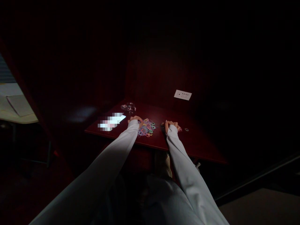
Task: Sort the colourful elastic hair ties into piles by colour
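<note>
A heap of small hair ties (pixel 147 128) in many colours lies on the dark red desk, between my two hands. My left hand (pixel 135 118) is at the heap's left edge, its fingers loosely bent over the nearest ties and its fingertips partly hidden. To the right of the heap, my right hand (pixel 171 124) rests low over the desk with its fingers curled in; what they hold, if anything, is too small to make out. Some pinkish-red ties (pixel 180 129) show beside its outer edge. One pale hair tie (pixel 186 129) lies alone farther right.
A lit phone (pixel 112 122), its screen blurred, lies left of my left hand. Behind it stands a clear container (pixel 130 107). A white socket plate (pixel 182 95) is on the back wall above the desk (pixel 154 109). Dark panels enclose both sides.
</note>
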The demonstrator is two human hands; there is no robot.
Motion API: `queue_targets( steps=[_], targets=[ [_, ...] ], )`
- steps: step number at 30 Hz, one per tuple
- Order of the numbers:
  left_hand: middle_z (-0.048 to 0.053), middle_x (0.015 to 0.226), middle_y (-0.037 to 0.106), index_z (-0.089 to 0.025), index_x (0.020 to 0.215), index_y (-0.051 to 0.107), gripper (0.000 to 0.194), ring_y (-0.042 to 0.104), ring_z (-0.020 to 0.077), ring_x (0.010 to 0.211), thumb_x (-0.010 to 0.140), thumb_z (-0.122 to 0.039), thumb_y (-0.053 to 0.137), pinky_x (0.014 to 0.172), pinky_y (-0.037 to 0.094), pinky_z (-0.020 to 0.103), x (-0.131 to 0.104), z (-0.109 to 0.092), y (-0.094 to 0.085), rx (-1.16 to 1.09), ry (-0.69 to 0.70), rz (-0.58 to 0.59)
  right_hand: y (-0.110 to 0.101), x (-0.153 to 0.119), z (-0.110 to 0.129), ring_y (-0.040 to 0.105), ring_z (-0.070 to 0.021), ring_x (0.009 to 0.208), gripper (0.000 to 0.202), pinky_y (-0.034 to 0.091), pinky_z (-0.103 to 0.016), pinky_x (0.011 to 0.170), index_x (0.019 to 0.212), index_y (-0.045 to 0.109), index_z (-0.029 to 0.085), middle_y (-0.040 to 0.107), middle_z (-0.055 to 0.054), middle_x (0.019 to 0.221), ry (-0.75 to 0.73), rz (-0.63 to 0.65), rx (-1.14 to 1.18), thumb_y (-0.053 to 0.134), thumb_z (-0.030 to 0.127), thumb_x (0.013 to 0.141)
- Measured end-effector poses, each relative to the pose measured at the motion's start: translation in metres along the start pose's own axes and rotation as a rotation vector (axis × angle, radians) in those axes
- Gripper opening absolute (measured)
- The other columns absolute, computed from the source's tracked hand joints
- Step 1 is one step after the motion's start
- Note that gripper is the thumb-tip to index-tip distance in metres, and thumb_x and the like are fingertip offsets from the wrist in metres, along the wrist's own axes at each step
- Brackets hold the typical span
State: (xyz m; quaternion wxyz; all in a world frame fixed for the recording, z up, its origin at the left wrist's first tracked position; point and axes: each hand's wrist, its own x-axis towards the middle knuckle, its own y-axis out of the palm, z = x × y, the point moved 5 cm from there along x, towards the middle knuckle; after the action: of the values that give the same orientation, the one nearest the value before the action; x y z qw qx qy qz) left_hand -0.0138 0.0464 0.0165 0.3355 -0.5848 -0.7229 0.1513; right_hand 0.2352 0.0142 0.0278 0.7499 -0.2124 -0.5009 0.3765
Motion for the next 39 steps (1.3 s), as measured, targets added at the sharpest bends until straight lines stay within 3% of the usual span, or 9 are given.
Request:
queue_targets(
  steps=[9,13,18,26,32,39],
  targets=[
    [0.005,0.110,0.078,-0.022,0.073,0.072,0.014,0.059,0.0296,0.115,0.087,-0.024,0.070,0.105,0.038,0.046,0.000,0.003,-0.003,-0.177,-0.021,-0.073,0.000,-0.001,0.004,0.054,-0.0290,0.105,0.040,0.027,-0.047,0.096,0.076,0.072,0.019,0.073,-0.011,0.092,0.006,-0.014,0.035,0.044,0.031,0.103],
    [0.003,0.108,0.079,-0.023,0.073,0.072,0.015,0.061,0.0282,0.116,0.088,-0.026,0.070,0.109,0.037,0.046,0.003,0.005,0.001,-0.267,-0.001,-0.092,0.006,-0.009,0.031,0.053,-0.0278,0.106,0.045,0.025,-0.046,0.098,0.079,0.073,0.021,0.074,-0.008,0.095,-0.003,0.017,0.066,0.040,0.032,0.107],
    [0.002,0.107,0.080,-0.025,0.076,0.076,0.013,0.064,0.0265,0.116,0.088,-0.027,0.070,0.113,0.036,0.046,0.008,0.007,0.007,-0.312,0.062,-0.080,0.018,-0.022,0.070,0.051,-0.0253,0.109,0.037,0.023,-0.042,0.099,0.094,0.076,0.025,0.074,-0.004,0.103,-0.191,0.113,0.038,0.045,0.039,0.108],
    [0.006,0.106,0.081,-0.024,0.072,0.077,0.012,0.068,0.0278,0.115,0.082,-0.030,0.075,0.118,0.038,0.045,0.016,0.007,0.018,-0.391,0.187,0.024,0.017,-0.030,0.091,0.051,-0.0261,0.111,0.042,0.023,-0.040,0.100,0.099,0.074,0.026,0.073,-0.005,0.108,-0.342,0.183,-0.005,0.042,0.051,0.109],
    [0.007,0.100,0.082,-0.023,0.071,0.078,0.016,0.072,0.0293,0.110,0.077,-0.038,0.075,0.116,0.044,0.044,0.023,0.010,0.024,-0.490,0.180,0.108,0.019,-0.026,0.090,0.052,-0.0270,0.111,0.044,0.024,-0.040,0.100,0.097,0.071,0.024,0.072,-0.007,0.108,-0.315,0.185,-0.045,0.042,0.055,0.108],
    [0.011,0.092,0.081,-0.018,0.070,0.077,0.041,0.074,0.0337,0.104,0.071,-0.059,0.077,0.103,0.054,0.044,0.016,0.001,0.020,-0.669,0.144,0.297,0.024,-0.023,0.090,0.052,-0.0260,0.109,0.044,0.024,-0.039,0.098,0.098,0.070,0.023,0.072,-0.007,0.109,-0.320,0.152,-0.077,0.041,0.055,0.108]
  ],
)
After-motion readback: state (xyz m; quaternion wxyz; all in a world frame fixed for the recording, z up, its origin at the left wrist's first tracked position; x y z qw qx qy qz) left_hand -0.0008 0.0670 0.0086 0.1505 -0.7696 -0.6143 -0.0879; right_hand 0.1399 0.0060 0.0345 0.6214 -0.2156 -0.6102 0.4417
